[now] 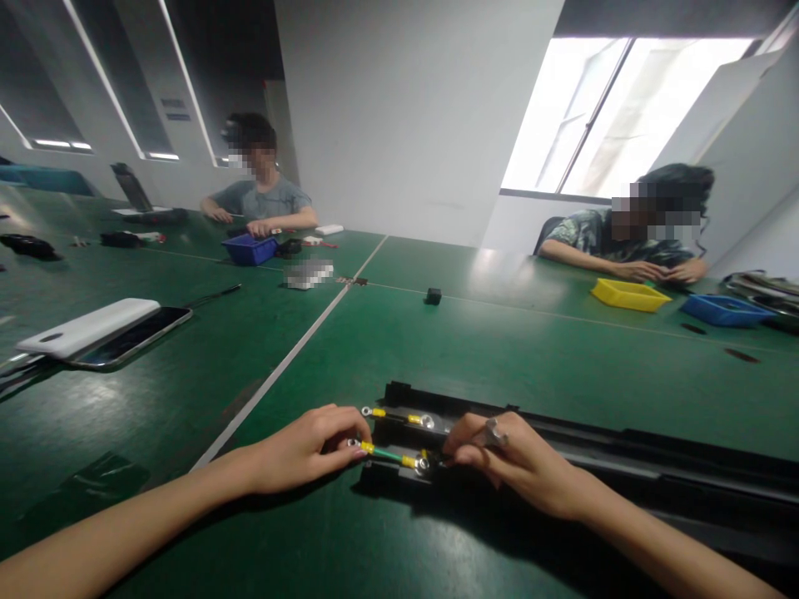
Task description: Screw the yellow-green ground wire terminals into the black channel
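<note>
Green wire (388, 455), one end between left fingers (342, 457)

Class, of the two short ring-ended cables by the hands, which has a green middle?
The nearer cable, whose left end touches the left hand. The farther cable looks dark, not green, between its yellow parts.

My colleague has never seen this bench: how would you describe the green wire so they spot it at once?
On the green table, a long black channel runs in from the right. At its left end, the left hand holds one end of a short wire with yellow sleeves and metal ring terminals. Its green middle sets it apart from the dark-middled wire just beyond.
</note>
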Motion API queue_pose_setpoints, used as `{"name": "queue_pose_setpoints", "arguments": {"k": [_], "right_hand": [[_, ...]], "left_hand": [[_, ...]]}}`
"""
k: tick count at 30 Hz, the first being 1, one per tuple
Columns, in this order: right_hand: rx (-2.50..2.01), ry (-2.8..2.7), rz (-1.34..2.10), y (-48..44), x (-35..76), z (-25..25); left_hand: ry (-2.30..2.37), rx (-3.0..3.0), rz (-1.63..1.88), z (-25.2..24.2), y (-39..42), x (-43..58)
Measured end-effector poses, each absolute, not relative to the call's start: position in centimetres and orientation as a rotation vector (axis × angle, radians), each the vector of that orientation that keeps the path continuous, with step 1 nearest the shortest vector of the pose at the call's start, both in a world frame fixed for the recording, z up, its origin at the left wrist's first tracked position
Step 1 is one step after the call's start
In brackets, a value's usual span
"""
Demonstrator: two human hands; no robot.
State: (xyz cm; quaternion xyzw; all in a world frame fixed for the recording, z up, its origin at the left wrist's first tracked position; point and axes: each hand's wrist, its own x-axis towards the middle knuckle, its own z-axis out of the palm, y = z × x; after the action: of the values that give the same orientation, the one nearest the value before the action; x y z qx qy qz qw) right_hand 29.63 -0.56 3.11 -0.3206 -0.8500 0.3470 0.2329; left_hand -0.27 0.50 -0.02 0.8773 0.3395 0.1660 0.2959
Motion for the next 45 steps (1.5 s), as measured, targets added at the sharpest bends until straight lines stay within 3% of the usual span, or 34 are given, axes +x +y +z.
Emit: {"name": "queue_pose_setpoints", "arguments": {"k": [45], "right_hand": [[-0.764, -2.281, 0.964, -0.54, 29.39, 3.36]], "left_hand": [[0.91, 2.33, 0.431, -0.05, 0.54, -0.28]]}}
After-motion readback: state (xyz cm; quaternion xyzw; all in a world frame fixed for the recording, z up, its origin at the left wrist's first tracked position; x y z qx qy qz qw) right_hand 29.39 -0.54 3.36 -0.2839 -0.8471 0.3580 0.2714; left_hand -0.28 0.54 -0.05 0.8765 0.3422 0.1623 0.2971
